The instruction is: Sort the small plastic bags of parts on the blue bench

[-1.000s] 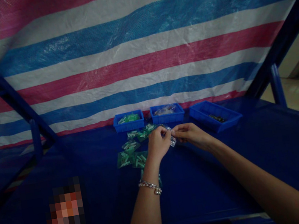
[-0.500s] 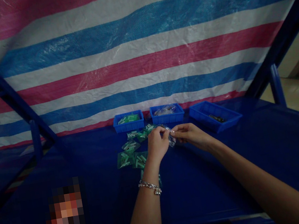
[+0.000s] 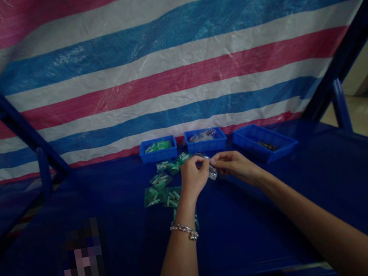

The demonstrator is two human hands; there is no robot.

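Observation:
My left hand (image 3: 194,177) and my right hand (image 3: 233,165) meet above the blue table, both pinching a small clear plastic bag (image 3: 211,171) between thumb and fingers. A silver bracelet (image 3: 185,229) circles my left wrist. Just left of my left hand, several small bags of green parts (image 3: 160,190) lie scattered on the table. What the clear bag contains is too small to make out.
Three blue bins stand at the back: the left bin (image 3: 158,150) holds green parts, the middle bin (image 3: 206,140) clear bags, the right bin (image 3: 264,143) a few dark pieces. A striped tarp (image 3: 165,66) hangs behind. Blue frame posts (image 3: 340,104) rise at both sides.
Both hands have stayed nearly in place, only shifting their fingers slightly on the clear bag.

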